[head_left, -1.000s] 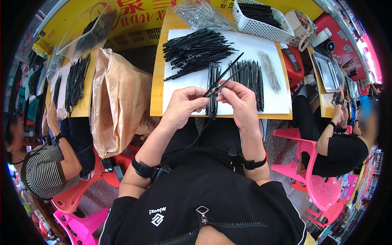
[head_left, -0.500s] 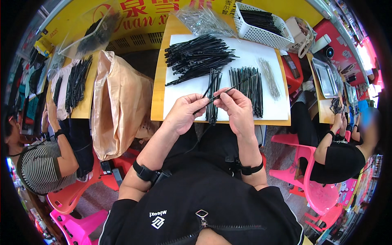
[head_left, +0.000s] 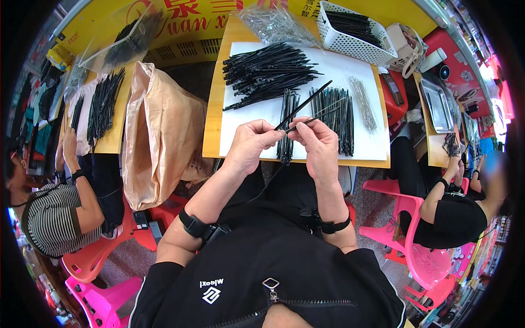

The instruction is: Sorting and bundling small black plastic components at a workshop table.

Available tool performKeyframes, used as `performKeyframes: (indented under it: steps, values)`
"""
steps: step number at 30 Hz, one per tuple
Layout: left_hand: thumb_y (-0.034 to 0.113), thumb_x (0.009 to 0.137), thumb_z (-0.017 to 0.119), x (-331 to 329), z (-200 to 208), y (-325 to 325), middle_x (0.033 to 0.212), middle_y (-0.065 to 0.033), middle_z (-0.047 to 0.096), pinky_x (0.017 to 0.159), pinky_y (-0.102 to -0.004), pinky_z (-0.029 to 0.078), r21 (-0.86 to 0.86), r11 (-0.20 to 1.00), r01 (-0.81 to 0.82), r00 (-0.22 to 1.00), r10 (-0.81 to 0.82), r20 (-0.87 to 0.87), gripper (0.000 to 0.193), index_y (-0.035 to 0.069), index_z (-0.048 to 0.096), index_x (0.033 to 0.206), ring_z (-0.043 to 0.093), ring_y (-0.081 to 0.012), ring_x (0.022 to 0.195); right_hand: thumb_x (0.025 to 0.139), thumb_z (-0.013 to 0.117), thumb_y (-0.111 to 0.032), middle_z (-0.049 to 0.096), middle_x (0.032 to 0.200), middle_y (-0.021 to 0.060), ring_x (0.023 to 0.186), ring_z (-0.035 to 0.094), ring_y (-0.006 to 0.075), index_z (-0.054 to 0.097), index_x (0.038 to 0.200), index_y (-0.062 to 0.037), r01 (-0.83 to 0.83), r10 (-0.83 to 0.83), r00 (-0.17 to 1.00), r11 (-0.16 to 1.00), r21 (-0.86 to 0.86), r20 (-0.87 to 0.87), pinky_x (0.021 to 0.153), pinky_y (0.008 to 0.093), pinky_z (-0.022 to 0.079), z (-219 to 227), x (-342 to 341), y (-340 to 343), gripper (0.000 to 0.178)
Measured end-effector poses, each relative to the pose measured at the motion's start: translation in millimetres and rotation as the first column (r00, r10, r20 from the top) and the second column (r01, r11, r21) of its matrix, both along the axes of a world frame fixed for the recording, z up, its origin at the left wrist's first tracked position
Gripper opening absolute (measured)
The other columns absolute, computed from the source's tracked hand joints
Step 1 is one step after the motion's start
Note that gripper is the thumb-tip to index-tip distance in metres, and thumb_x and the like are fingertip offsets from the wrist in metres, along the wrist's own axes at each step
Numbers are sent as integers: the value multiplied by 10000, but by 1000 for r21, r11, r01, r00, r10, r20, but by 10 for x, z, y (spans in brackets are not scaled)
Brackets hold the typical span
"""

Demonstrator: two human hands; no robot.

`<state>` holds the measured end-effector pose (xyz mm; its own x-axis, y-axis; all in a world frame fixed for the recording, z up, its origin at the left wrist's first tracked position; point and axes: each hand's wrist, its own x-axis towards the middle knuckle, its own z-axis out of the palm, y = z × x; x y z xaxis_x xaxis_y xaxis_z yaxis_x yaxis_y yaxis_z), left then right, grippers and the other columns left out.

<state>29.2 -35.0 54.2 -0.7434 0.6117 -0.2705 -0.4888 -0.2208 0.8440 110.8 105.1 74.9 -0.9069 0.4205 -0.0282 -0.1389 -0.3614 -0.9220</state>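
Observation:
Both my hands meet over the near edge of the white board [head_left: 229, 128]. My left hand [head_left: 251, 143] pinches a thin black stick [head_left: 314, 95] that slants up to the right. In my right hand [head_left: 316, 143], thumb and finger close on a thinner, lighter stick [head_left: 328, 109], its end beside the black one. Below the fingertips lies a small bundle of black sticks [head_left: 285, 148]. A row of black sticks [head_left: 342, 131] rests right of it, then a pile of thin silvery sticks [head_left: 362, 104]. A big black heap [head_left: 268, 68] lies farther back.
At the back are a clear bag of silvery sticks [head_left: 279, 26] and a white perforated basket [head_left: 358, 48]. A large tan bag [head_left: 158, 142] stands left of the wooden table [head_left: 213, 120]. Co-workers sit on both sides, near a pink chair [head_left: 424, 257] at right.
The black stick now tilts up steeply from my left fingers, and the thinner stick shows apart from it in my right. The hands stay close together; the whole view has shifted slightly.

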Motion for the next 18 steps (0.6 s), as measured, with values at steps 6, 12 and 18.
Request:
performKeyframes:
  steps: [6,12,18]
  values:
    - [6,778,699,17,32,14,652,7,556,547,-198,343,11,1000,-4,1000,4,-3,131,43,588,719,439,-61,590,911,569,-61,653,904,70,775,641,120,646,968,33,17,-16,999,1000,19,-31,738,246,506,-16,-9,3,134]
    - [20,785,699,20,16,10,653,14,542,523,-198,326,-1,1000,-16,1000,16,9,155,53,561,724,424,-54,571,908,572,-53,654,899,83,755,645,119,639,986,54,23,-22,1000,994,106,-9,725,240,520,-1,-21,-23,148]
    - [43,805,688,60,46,34,641,21,514,475,-183,285,-25,1000,10,1000,-10,13,179,60,536,713,404,-44,537,899,577,-38,657,851,81,715,629,97,633,993,70,125,-125,992,949,288,-19,651,209,510,-16,-27,-65,154]
